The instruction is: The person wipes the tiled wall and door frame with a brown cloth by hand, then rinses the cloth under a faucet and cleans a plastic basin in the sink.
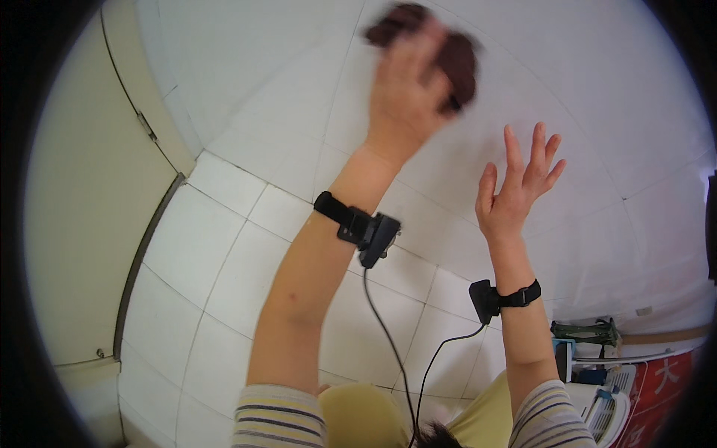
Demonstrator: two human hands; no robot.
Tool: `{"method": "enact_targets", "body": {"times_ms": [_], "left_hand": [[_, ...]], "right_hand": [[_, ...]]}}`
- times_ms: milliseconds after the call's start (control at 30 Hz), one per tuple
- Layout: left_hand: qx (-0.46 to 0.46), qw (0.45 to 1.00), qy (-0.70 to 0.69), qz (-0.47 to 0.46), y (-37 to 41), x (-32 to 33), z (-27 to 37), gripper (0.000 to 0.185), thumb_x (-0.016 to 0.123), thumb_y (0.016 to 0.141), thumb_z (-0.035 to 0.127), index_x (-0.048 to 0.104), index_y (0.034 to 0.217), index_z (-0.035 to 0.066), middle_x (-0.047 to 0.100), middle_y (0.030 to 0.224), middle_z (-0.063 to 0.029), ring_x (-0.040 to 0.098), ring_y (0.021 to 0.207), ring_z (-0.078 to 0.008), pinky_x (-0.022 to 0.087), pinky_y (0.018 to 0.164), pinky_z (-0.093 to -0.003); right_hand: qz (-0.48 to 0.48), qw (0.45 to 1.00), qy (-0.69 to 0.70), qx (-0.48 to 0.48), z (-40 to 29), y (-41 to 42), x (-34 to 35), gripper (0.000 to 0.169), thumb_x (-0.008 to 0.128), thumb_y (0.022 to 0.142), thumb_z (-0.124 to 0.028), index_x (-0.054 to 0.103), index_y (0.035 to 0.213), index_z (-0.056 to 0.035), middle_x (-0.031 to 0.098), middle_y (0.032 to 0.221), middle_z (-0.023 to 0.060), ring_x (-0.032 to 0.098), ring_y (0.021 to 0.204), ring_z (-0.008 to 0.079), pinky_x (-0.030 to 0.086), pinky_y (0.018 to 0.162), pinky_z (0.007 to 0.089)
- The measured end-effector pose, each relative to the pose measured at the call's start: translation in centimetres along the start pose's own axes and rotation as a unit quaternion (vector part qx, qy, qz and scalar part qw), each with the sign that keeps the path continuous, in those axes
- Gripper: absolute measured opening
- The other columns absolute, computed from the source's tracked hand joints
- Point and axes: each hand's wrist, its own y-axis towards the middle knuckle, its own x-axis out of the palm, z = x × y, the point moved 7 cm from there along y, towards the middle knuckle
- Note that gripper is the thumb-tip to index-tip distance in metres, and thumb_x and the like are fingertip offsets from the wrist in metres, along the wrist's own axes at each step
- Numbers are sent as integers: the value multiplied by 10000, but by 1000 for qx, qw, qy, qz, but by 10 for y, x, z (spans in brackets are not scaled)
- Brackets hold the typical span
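Observation:
My left hand [400,103], blurred, reaches up with a dark brown cloth [462,64] bunched under its palm and fingers. The cloth lies against or close to a white tiled wall [263,95]; the blur hides its exact contact. Lower and to the right, my right hand [512,190] is raised, its fingers spread and nothing in them. Whether its fingertips touch the wall, I cannot tell. A black strapped device [380,238] sits on my left forearm, and a similar device [484,302] on my right. Each trails a black cable.
White floor tiles [224,269] meet the wall below my hands. A cream door [101,196] with a metal hinge stands at the left. At the lower right are a dark green folded object [585,331], a white plastic appliance [610,417] and a red surface bearing writing [666,386].

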Motion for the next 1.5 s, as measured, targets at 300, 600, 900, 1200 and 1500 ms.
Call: {"method": "enact_targets", "body": {"times_ms": [300,600,900,1200,1500], "left_hand": [[7,998,-11,-56,24,3,3,320,784,610,211,660,895,138,514,1344,-112,464,1199,-342,389,1020,-482],[-213,973,29,-88,-130,-31,-34,656,742,708,78,520,1324,101,293,1498,-197,284,1331,-488,277,1081,-582],[-31,998,-51,28,47,-18,-57,663,729,751,182,450,1350,121,342,1465,-178,287,1343,-411,272,1088,-549],[-169,985,-5,-22,-39,-34,-57,584,708,714,35,493,1256,45,456,1376,-215,395,1268,-437,254,1095,-556],[154,978,-72,-122,58,23,27,226,650,763,190,680,985,219,533,1336,-29,525,1147,-228,414,998,-463]], "right_hand": [[32,999,2,12,2,11,4,569,545,846,-117,461,1409,-132,280,1541,175,154,1457,397,-13,1129,589],[-58,998,-18,7,-16,-2,47,565,548,851,-114,485,1408,-183,267,1550,167,160,1464,360,-28,1124,608],[-6,1000,-19,-6,-19,37,31,587,570,821,-99,497,1394,-198,258,1559,154,170,1465,344,-60,1128,599],[-28,999,-29,-6,-26,70,23,530,556,844,-147,513,1372,-165,290,1544,152,174,1460,354,-54,1131,590],[54,990,8,129,12,70,-22,479,397,975,-262,427,1423,-95,285,1540,171,147,1458,386,6,1129,580]]}}
